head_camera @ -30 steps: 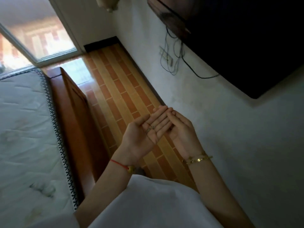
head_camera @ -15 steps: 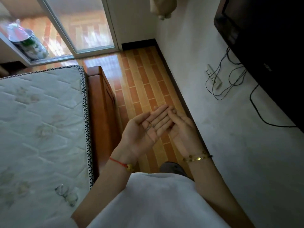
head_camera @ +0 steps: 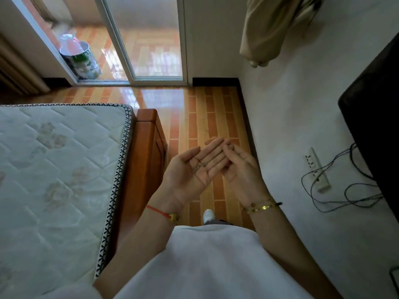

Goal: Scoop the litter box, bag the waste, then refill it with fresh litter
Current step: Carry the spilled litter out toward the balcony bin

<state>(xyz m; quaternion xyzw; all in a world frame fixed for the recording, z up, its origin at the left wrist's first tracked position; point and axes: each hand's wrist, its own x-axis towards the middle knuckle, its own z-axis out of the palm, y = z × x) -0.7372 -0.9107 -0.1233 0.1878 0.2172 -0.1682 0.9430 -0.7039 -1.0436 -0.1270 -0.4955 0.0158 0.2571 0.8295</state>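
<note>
My left hand (head_camera: 194, 171) is held palm up in front of me with its fingers straight, and a ring shows on one finger. My right hand (head_camera: 241, 171) is beside it, palm up too, its fingertips touching those of the left. Neither hand holds anything. No litter box, scoop or litter is in view. A white bin (head_camera: 81, 59) lined with a plastic bag stands past the glass sliding door (head_camera: 149, 39) at the far left.
A bare mattress (head_camera: 56, 169) on a wooden bed frame (head_camera: 146, 152) fills the left. A strip of tiled floor (head_camera: 205, 117) runs ahead to the door. On the right wall are a power strip with cables (head_camera: 317, 169) and a dark screen (head_camera: 375, 117).
The view has swung left and down, bringing the door, the bin and more of the mattress into sight. My hands have kept the same palms-up pose.
</note>
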